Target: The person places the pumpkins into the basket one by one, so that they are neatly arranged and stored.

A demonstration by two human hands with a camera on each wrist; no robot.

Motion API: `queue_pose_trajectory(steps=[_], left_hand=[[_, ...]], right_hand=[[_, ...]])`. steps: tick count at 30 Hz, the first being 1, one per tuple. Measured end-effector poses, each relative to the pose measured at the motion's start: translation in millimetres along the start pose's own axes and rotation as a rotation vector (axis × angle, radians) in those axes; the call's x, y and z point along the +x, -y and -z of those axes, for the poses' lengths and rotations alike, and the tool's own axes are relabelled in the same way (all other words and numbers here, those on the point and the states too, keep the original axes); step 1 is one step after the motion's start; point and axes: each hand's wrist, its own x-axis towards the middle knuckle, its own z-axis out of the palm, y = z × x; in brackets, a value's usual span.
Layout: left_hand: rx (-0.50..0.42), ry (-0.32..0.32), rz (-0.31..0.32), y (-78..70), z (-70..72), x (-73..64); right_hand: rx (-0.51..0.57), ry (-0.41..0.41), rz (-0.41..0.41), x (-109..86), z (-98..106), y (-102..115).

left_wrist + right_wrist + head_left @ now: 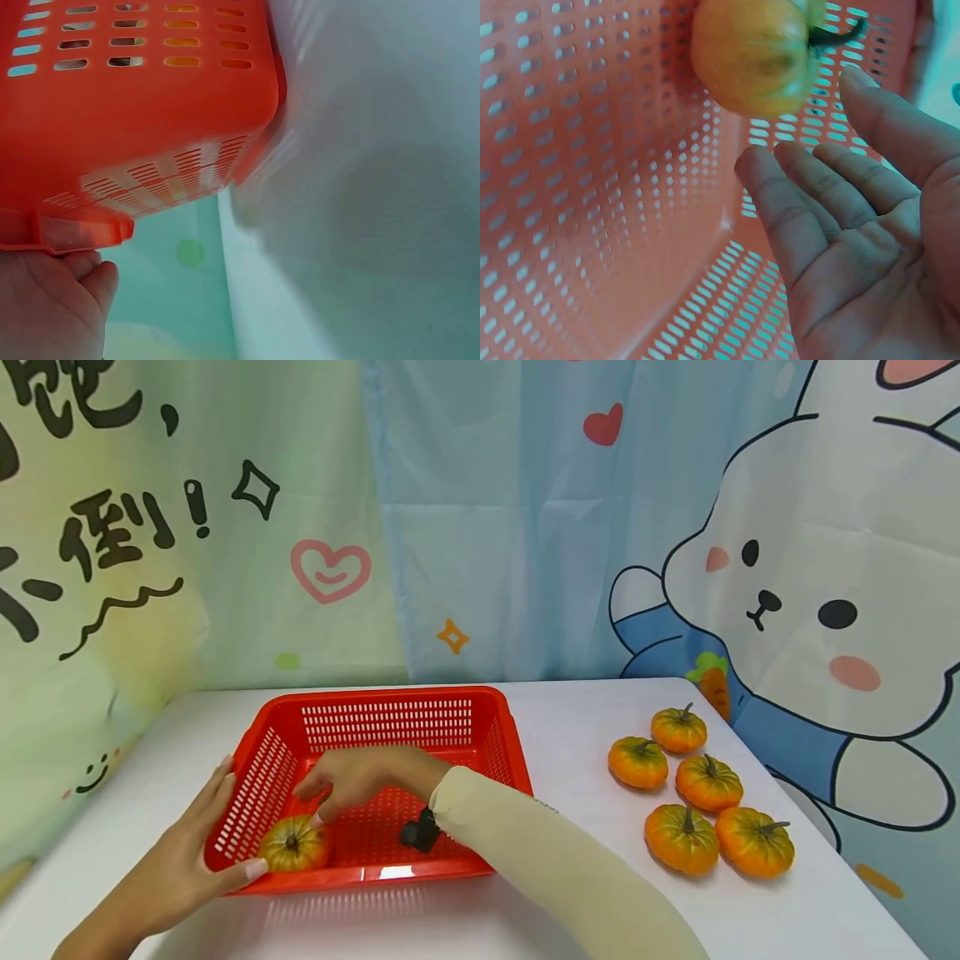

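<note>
A small orange pumpkin [294, 843] with green markings sits in the near left corner of a red plastic basket [375, 875]. My right hand [358, 781] reaches down inside the basket, just beyond and right of this pumpkin. In the right wrist view its fingers [780, 202] are loosely extended, with a gap between them and the pumpkin [754, 56]. My left hand [176, 860] rests at the basket's near left corner, fingers straight along the left rim and thumb over the front rim. From the left wrist, part of that hand [52, 300] shows against the rim's lip.
Several more pumpkins [708, 782] stand grouped on the white table [577, 727], right of the basket. Behind the table hangs a printed cloth [465, 527] with a cartoon rabbit. A black strap mount [420, 832] is on the right wrist, by the pale sleeve [555, 852].
</note>
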Motion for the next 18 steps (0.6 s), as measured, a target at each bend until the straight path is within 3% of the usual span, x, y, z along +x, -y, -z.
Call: queue_pose_trajectory(steps=[4,10,18], left_hand=[[-0.006,-0.008,0.000,-1.2,0.0,-0.4],[-0.014,0.011,0.024,-1.9,-0.1,0.1],[-0.008,-0.023,-0.022,-1.2,-1.6,0.3]], right_hand=[[0.046,-0.037,0.064,-12.7,9,-3],[0.146,-0.074,0.092,-30.4,18,-7],[0.251,-0.141,0.144,-54.8,24,-12]])
